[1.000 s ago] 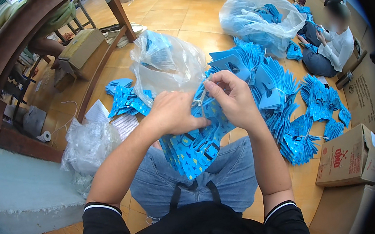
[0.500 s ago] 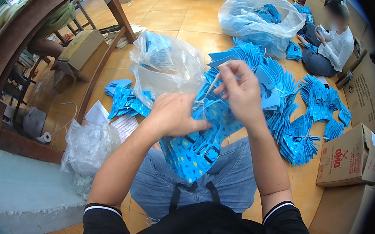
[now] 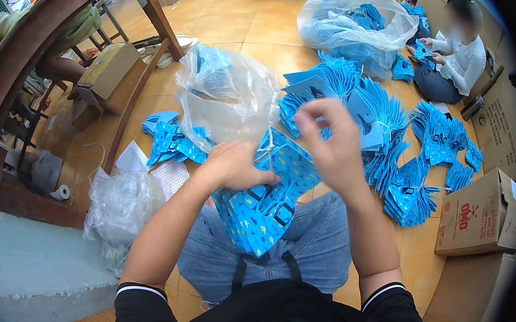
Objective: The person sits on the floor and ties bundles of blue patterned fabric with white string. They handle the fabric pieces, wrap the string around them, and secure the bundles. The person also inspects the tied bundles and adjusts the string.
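My left hand is closed on a bundle of blue printed pieces with black buckles, held over my lap. Its thumb presses on the top piece, and a white string is tied at the bundle's upper end. Just right of the bundle, my right hand is raised with bent fingers, blurred by motion. No string shows in it, but whether the fingertips hold anything cannot be made out. Beyond my hands lie fanned stacks of plain blue pieces, and a clear plastic bag with blue pieces inside.
Buckled blue bundles lie at right, near a cardboard box. A large open plastic bag stands farther back. A seated person handles a blue piece. Crumpled plastic and a wooden frame are at left.
My right hand has come away from the string and moved slightly down. The string is no longer stretched up to it. The seated person now holds up a blue piece.
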Action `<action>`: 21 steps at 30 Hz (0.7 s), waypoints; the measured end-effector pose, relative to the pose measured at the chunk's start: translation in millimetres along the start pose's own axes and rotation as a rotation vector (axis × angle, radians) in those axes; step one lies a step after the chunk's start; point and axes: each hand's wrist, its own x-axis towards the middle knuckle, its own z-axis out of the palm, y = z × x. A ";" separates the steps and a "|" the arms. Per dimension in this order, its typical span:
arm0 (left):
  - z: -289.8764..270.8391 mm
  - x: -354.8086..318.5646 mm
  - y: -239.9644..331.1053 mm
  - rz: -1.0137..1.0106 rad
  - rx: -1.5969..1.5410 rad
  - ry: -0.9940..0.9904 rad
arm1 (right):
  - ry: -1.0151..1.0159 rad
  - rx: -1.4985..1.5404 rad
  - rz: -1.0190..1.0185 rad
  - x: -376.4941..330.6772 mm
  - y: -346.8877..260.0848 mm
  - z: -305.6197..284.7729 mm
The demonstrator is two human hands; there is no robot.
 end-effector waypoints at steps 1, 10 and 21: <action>1.8 2.7 -2.2 -0.007 -0.010 0.008 | -0.087 -0.130 -0.060 -7.5 0.2 1.7; 68.8 21.7 -12.3 -0.187 0.050 -0.095 | -0.343 -0.492 0.084 -74.4 44.0 45.4; 118.0 33.8 -21.9 -0.146 -0.001 -0.151 | -0.449 0.216 0.460 -129.0 104.9 16.3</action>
